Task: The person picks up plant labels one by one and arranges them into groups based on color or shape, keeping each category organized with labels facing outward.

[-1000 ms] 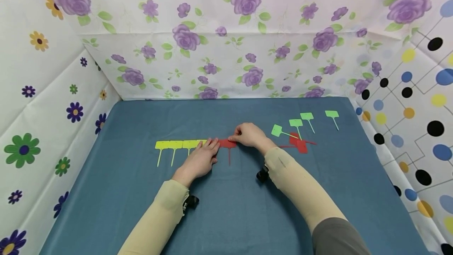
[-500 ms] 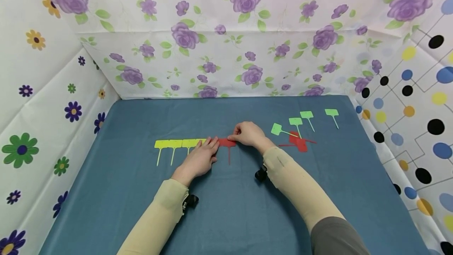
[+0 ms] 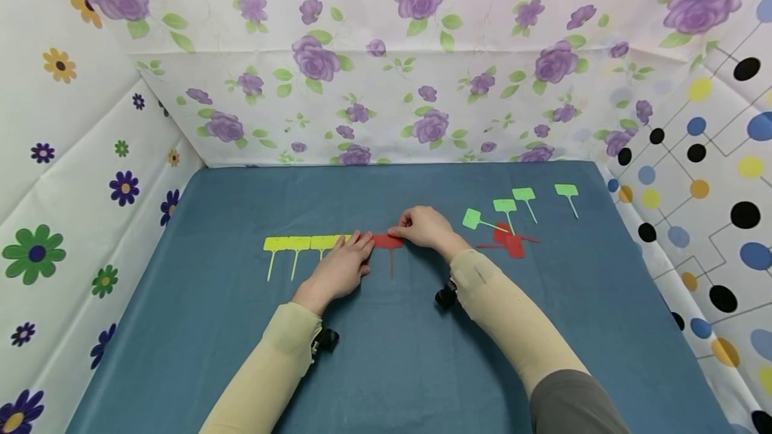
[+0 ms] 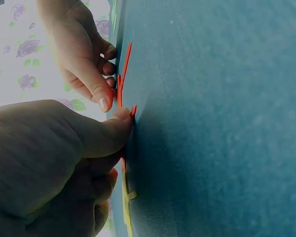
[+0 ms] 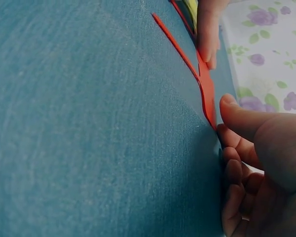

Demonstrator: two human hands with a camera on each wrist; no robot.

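Observation:
In the head view a row of flat T-shaped plastic plant labels lies on the blue cloth, yellow labels (image 3: 299, 244) at the left and red at the right. My left hand (image 3: 342, 270) rests on the row with straight fingers, covering where yellow meets red. A second red stem (image 5: 183, 17) shows beside those fingers in the right wrist view. With curled fingers, my right hand (image 3: 425, 228) holds the right edge of the end red label (image 3: 387, 242). In the right wrist view its thumb (image 5: 237, 111) stands just above the index fingertip at that edge.
Further right, several green labels (image 3: 504, 205) lie scattered, one overlapping a small heap of red labels (image 3: 515, 246). Blue cloth (image 3: 386, 367) covers the table. A flowered curtain (image 3: 374, 112) stands along the back, with patterned sheets at both sides.
The view shifts very slightly. Both hands keep their places on the row, and the end red label shows no clear movement.

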